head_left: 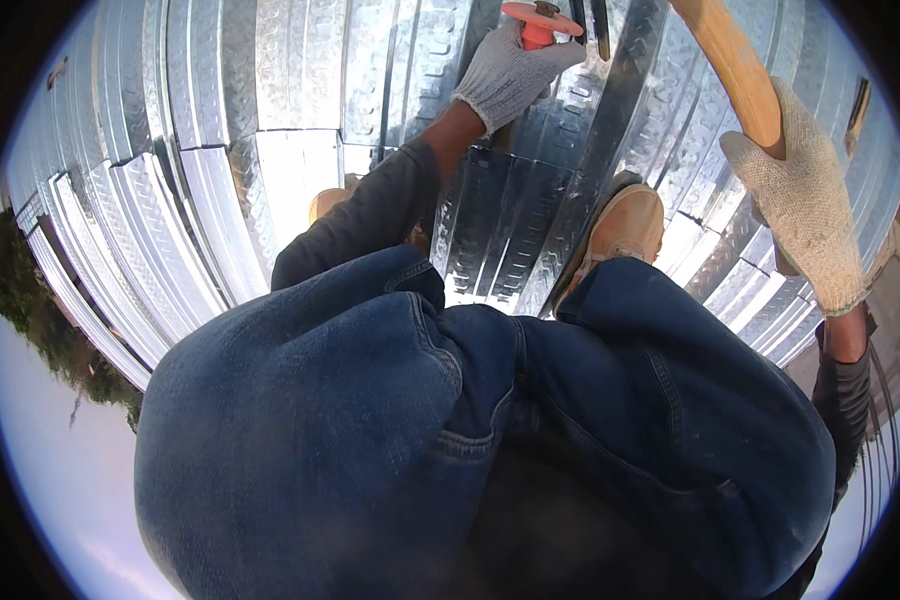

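Note:
My left hand (515, 78), in a grey knit glove, is closed round the red grip of a chisel (542, 28) with a wide round guard and a metal end on top. The chisel's lower end is hidden by my hand. At the right, my right hand (805, 195), in a cream knit glove, wraps round a thick, slightly curved wooden tool handle (735, 75). That handle runs up past the upper edge, and its head is out of view. Ribbed, embossed sheet metal (550, 130) lies beneath both hands.
I squat with knees apart in blue jeans (300, 400). My tan shoe (625, 225) rests on the metal; the other shoe (327, 203) is partly hidden. A dark bar (600, 28) stands by the chisel. Long metal panels (160, 220) extend left, with trees (40, 320) beyond.

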{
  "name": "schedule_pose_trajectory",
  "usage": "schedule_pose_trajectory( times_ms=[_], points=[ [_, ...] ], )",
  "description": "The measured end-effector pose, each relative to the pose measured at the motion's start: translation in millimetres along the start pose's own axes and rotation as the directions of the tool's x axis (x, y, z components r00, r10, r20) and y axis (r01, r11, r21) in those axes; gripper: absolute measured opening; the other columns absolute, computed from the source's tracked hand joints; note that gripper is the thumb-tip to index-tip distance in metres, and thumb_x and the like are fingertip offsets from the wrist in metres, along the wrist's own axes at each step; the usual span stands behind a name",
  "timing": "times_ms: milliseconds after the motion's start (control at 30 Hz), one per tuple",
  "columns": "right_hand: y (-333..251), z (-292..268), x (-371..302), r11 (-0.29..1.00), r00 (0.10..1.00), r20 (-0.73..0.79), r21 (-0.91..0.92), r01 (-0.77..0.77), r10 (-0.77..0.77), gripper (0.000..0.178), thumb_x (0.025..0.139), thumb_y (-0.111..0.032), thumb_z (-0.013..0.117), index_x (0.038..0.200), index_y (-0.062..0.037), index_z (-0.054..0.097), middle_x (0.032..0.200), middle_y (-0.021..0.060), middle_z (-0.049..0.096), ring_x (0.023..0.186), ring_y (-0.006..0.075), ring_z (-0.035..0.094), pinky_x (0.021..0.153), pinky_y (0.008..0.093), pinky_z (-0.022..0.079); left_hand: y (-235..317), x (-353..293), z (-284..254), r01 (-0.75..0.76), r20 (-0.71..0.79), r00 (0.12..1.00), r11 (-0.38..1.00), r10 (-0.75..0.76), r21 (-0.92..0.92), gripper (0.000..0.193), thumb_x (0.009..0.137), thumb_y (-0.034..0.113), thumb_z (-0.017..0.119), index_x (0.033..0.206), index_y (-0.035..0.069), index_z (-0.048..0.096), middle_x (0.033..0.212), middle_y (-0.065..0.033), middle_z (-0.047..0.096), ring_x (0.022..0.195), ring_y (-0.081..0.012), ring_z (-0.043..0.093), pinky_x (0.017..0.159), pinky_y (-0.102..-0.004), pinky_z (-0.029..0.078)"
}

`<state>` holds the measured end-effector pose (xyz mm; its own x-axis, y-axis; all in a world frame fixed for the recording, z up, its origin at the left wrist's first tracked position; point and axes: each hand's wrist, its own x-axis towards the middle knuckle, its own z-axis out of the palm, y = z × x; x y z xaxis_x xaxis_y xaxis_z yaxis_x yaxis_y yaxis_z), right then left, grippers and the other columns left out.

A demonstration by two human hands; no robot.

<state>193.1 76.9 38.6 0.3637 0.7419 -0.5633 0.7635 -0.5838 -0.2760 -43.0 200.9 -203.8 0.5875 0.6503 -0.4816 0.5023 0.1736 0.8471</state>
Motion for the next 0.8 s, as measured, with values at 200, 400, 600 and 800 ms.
schedule_pose_trajectory(
  times_ms=[200, 400, 600, 800],
  points=[
    [33, 23, 15, 0.919, 0.929, -0.104, -0.221, 0.326, -0.355, 0.058, 0.101, -0.028, 0.078, 0.151, -0.0049, 0.060, 0.088, 0.0108, 0.074, 0.063, 0.0150, 0.073, 0.058, 0.0294, 0.059, 25, -8, 0, 0.061, 0.084, 0.995, 0.988, -0.049, -0.144, 0.046, 0.093, 0.046, 0.085, 0.108, 0.004, 0.074, 0.078, -0.0014, 0.070, 0.070, -0.0102, 0.071, 0.064, -0.0286, 0.057],
    [2, -6, 33, 0.998, 0.999, 0.035, 0.060, 0.024, -0.026, 0.058, 0.099, -0.024, 0.074, 0.152, -0.0042, 0.059, 0.087, 0.0099, 0.072, 0.060, 0.0146, 0.069, 0.055, 0.0320, 0.056, 28, -7, -7, 0.145, 0.117, 0.984, 0.988, -0.137, -0.060, 0.044, 0.091, 0.045, 0.084, 0.103, 0.004, 0.074, 0.079, -0.0008, 0.071, 0.069, -0.0086, 0.069, 0.062, -0.0280, 0.055],
    [48, 16, 47, 0.912, 0.916, -0.103, -0.187, 0.366, -0.389, 0.055, 0.096, -0.020, 0.075, 0.147, -0.0036, 0.062, 0.088, 0.0124, 0.071, 0.060, 0.0173, 0.070, 0.056, 0.0334, 0.057, 17, -4, 4, 0.111, 0.120, 0.989, 0.976, -0.089, -0.189, 0.052, 0.092, 0.045, 0.085, 0.115, 0.000, 0.070, 0.080, -0.0038, 0.071, 0.067, -0.0113, 0.071, 0.060, -0.0296, 0.057],
    [27, -18, 69, 0.998, 0.997, 0.044, 0.012, 0.055, -0.056, 0.050, 0.097, -0.018, 0.074, 0.144, -0.0044, 0.063, 0.090, 0.0141, 0.072, 0.061, 0.0181, 0.071, 0.056, 0.0339, 0.057, 21, -5, 0, 0.078, 0.114, 0.991, 0.993, -0.067, -0.094, 0.052, 0.091, 0.048, 0.086, 0.103, -0.001, 0.071, 0.075, -0.0051, 0.072, 0.064, -0.0135, 0.071, 0.058, -0.0322, 0.057]
  ],
)
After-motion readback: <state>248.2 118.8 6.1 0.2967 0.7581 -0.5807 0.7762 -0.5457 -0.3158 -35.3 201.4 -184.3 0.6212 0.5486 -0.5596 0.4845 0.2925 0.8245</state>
